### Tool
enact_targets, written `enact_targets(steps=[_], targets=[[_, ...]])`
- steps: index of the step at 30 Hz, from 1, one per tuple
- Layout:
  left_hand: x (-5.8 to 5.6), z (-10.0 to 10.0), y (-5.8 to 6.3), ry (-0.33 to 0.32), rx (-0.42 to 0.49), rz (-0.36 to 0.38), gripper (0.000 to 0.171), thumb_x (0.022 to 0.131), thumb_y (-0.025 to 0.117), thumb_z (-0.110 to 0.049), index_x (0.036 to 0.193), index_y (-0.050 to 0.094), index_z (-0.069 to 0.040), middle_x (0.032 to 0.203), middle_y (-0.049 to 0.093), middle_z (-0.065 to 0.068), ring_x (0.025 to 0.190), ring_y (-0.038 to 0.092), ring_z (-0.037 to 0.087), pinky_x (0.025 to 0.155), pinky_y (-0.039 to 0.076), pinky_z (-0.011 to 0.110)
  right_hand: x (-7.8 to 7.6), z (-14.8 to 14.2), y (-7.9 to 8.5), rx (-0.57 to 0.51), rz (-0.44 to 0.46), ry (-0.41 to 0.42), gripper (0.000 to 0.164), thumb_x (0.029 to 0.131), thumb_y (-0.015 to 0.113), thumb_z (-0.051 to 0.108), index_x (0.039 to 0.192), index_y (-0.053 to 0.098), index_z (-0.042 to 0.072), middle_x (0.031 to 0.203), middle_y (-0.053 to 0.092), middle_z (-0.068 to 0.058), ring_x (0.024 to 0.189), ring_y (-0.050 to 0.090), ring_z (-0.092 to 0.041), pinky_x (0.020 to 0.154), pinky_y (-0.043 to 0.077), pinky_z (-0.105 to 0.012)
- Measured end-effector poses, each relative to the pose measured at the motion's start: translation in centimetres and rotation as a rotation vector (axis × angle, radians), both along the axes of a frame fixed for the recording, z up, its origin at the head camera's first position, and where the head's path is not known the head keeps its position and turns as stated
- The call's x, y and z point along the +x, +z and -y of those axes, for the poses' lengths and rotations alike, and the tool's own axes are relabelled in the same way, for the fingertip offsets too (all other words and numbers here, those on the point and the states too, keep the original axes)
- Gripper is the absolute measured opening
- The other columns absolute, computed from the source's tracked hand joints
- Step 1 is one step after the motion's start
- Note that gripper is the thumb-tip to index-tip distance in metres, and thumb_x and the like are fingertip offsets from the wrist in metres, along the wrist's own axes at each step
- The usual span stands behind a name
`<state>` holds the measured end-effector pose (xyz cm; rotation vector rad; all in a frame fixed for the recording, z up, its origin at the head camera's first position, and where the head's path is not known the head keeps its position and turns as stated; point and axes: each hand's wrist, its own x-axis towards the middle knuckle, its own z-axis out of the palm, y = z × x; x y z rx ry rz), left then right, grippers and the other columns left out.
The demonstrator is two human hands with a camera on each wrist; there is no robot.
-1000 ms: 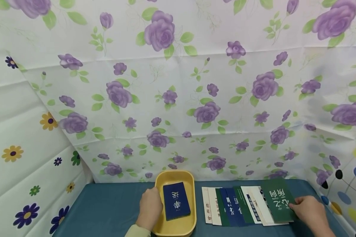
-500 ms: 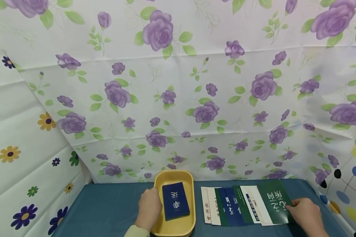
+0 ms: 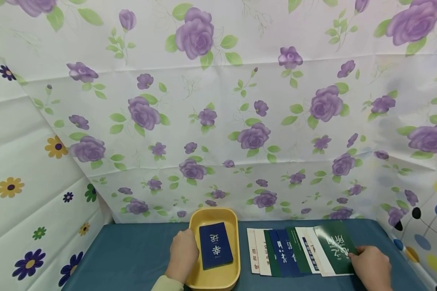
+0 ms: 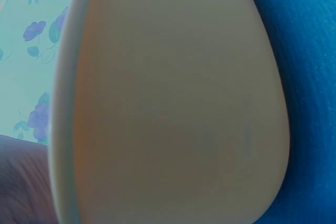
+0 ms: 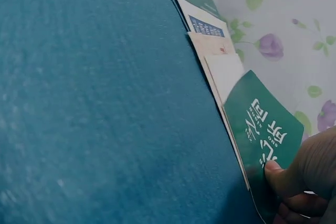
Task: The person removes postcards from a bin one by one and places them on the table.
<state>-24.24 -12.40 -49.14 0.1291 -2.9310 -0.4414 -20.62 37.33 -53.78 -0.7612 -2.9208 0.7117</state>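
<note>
My left hand (image 3: 183, 254) grips the left rim of a yellow plastic basin (image 3: 234, 279). In the left wrist view the outer wall of the basin (image 4: 184, 98) fills most of the picture, and part of the hand (image 4: 23, 182) shows beyond the rim. Inside the basin lies a dark blue card (image 3: 216, 245) with white characters, with a green edge showing under it. At the right end of a row of overlapping cards, my right hand (image 3: 372, 264) pinches the right edge of a green card (image 3: 334, 246). In the right wrist view the thumb presses on that green card (image 5: 262, 121), which bends slightly.
Several cards overlap in a fan right of the basin, among them white cards (image 3: 254, 250), blue cards (image 3: 289, 258) and another green card (image 3: 301, 254). They lie on a blue-green tabletop (image 3: 131, 254). A flowered white cloth (image 3: 218, 141) hangs behind and along the sides.
My right hand and the green card have shifted left, and the card now covers more of the white one beneath it. The left hand stays at the basin's rim.
</note>
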Motion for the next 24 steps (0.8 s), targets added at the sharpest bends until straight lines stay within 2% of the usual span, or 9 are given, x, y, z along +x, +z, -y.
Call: enact_targets(steps=[6,13,24], targets=[[-0.03,0.04,0.12,0.014,-0.006,0.028,0.008,0.077,0.062,0.002,0.075,0.057,-0.003,0.062,0.053,0.005,0.056,0.057,0.019,0.045,0.044,0.034,-0.19,0.33,-0.33,0.009,-0.012,-0.033,0.034,0.076,0.072,0.024,0.097,0.067,-0.003,0.085,0.063,-0.017,0.077,0.057,-0.037,0.071,0.041,-0.053],[0.03,0.07,-0.02,0.002,-0.011,0.000,0.008,0.076,0.063,0.001,0.073,0.057,-0.003,0.062,0.053,0.006,0.056,0.057,0.021,0.044,0.044,0.035,-0.19,0.78,-0.30,0.008,0.017,-0.079,0.035,0.077,0.070,0.022,0.099,0.065,-0.004,0.089,0.062,-0.019,0.081,0.055,-0.040,0.074,0.040,-0.054],[-0.10,-0.03,0.00,0.013,0.000,0.057,0.011,0.077,0.062,0.002,0.072,0.055,-0.005,0.060,0.051,0.004,0.053,0.054,0.016,0.044,0.043,0.032,-0.06,0.98,-0.10,0.031,0.019,-0.072,0.034,0.075,0.072,0.024,0.094,0.065,-0.004,0.084,0.062,-0.019,0.075,0.056,-0.038,0.069,0.043,-0.052]])
